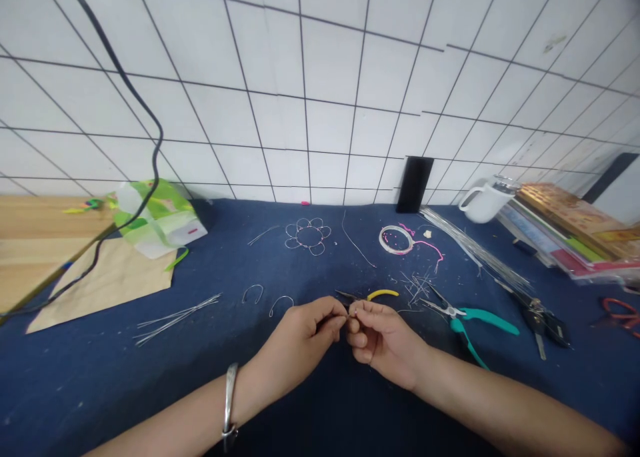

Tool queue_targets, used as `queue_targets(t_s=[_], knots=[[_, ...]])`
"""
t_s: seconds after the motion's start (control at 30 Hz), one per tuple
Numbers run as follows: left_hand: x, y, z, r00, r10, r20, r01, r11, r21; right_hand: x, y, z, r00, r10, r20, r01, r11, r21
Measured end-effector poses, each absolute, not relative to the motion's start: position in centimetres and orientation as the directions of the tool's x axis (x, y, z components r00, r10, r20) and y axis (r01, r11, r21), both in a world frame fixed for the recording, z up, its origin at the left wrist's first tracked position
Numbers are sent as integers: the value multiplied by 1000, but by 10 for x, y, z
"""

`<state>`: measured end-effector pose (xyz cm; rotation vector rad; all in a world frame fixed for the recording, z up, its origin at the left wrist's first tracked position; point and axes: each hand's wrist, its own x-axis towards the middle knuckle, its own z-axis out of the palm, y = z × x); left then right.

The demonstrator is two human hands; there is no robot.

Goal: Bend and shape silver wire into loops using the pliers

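My left hand (306, 337), with a silver bracelet (231, 397) on its wrist, has thumb and forefinger pinched together. Its fingertips meet those of my right hand (384, 343), which is also closed in a pinch. Whatever sits between the fingertips is too small and hidden to name. Just behind the hands lie yellow-handled pliers (383, 293), partly covered by the fingers. Two bent wire pieces rest left of them, one an arch (253, 286) and the other a hooked curve (281, 298). Farther back is a flower-shaped wire frame (299, 237) with several loops.
Teal-handled pliers (487, 319), wire scraps (417, 289) and dark-handled cutters (537, 317) lie right. Behind are a white ring (383, 240) with pink string, a wire bundle (475, 249), a black block (415, 185) and a white mug (485, 202). Straight wires (175, 320) lie left.
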<state>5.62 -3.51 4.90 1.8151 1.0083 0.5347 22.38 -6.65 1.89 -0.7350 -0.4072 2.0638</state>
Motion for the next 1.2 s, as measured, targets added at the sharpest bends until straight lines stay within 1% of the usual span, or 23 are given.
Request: queue_targets(t_s=[0.27, 0.4, 0.5, 0.57, 0.73, 0.9, 1.03, 1.2], knots=[[55, -32, 47, 572, 819, -41, 430, -257, 866, 224, -67, 17, -382, 843, -378, -631, -537, -560], [48, -33, 48, 566, 824, 28, 468, -349, 812, 225, -65, 17, -338, 859, -385, -645, -509, -569], [44, -35, 49, 579, 808, 108, 477, -443, 760, 225, -64, 18, -335, 857, -390, -674, -508, -537], [44, -37, 48, 603, 787, 130, 471, -483, 738, 226, -64, 18, -351, 860, -371, -693, -505, -515], [49, -38, 39, 638, 762, 113, 506, -525, 684, 224, -66, 17, -377, 870, -317, -730, -490, -476], [52, -38, 36, 639, 764, 88, 610, -573, 547, 223, -67, 16, -376, 877, -298, -750, -477, -458], [56, -39, 37, 643, 761, 88, 649, -603, 464, 222, -66, 14, -364, 886, -287, -755, -461, -466], [62, -39, 38, 631, 772, 83, 676, -599, 429, 221, -66, 13, -359, 892, -275, -753, -451, -479]])
